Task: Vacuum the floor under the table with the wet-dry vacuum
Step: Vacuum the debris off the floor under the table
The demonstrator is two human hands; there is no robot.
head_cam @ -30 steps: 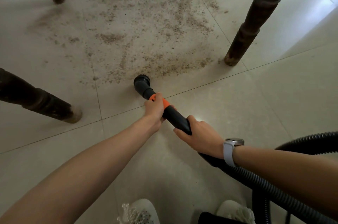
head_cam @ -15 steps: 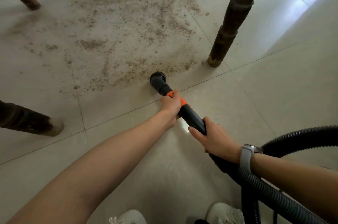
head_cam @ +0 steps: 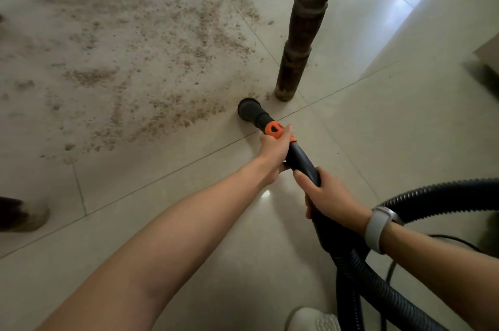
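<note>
We've got both hands clamped on the wand: left hand point(head_cam: 274, 148) at its orange collar point(head_cam: 275, 129), right hand point(head_cam: 328, 195) behind. The nozzle point(head_cam: 248, 108) sits just beside the bench leg point(head_cam: 299, 41), at the debris point(head_cam: 162, 60) edge. Swing wide and we'll knock that leg or scatter grit.

Pale glossy floor tiles point(head_cam: 378, 128), dark turned wooden table leg point(head_cam: 302, 33), daylight glare streaking top right.

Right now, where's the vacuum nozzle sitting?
In the head view the vacuum nozzle sits centre frame on the floor, at the near edge of the dirt patch, just left of the foot of the nearest table leg.
</note>
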